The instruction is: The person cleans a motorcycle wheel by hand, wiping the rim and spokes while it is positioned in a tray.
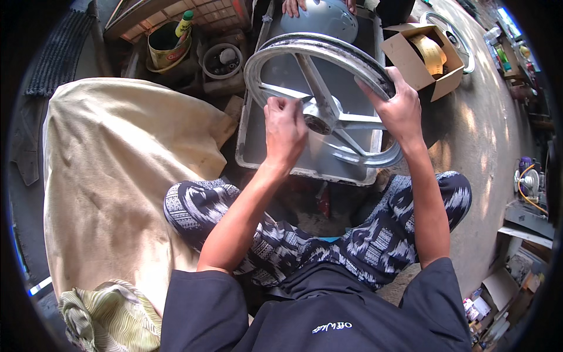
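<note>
A motorcycle alloy wheel (317, 79), its pale metal marked with dark patches, stands tilted over a shallow rectangular tray (303, 171) of greyish water. My right hand (398, 110) grips the wheel's rim on the right, thumb inside and fingers around the outer edge. Between the fingertips of my left hand (285, 130) is a small dark piece (306, 99), perhaps abrasive paper, mostly hidden by the fingers. That hand is beside the hub (320, 119), close to a spoke. The wheel's lower rim reaches down near the tray's front right corner.
Another person's hand (292, 7) rests on a grey helmet-like shell (320, 22) at the tray's far end. An open cardboard box (409, 70) holds a yellow abrasive roll (429, 55). A yellow bucket (169, 59) and a smaller tub (223, 75) stand left; beige cloth (127, 145) drapes nearer.
</note>
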